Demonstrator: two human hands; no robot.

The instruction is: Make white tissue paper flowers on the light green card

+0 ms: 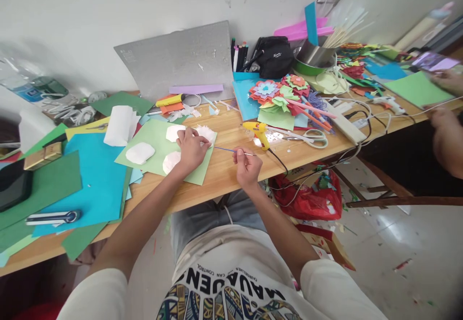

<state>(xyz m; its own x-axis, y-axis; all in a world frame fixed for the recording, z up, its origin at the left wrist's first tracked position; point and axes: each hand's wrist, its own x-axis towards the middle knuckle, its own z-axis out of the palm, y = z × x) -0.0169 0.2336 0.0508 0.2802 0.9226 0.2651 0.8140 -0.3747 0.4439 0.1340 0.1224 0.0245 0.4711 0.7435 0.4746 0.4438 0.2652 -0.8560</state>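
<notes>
A light green paper sheet (157, 129) lies in front of me, with white layered paper pieces (140, 153) on it. My left hand (193, 149) is over the sheet, its fingers closed at the edge of a white ruffled paper piece (205, 133). Another white piece (171, 162) is partly hidden by that hand. My right hand (248, 166) pinches a thin blue rod (224, 149); the rod's far end points at my left fingertips. A yellow glue gun (259, 133) sits just beyond my right hand.
White-handled scissors (313, 138) and paper flowers (278, 96) lie to the right, near a power strip (345, 122) with tangled cords. Blue paper (96, 170) and a stapler-like tool (53, 217) are at left. Another person's hand (448, 139) shows at far right.
</notes>
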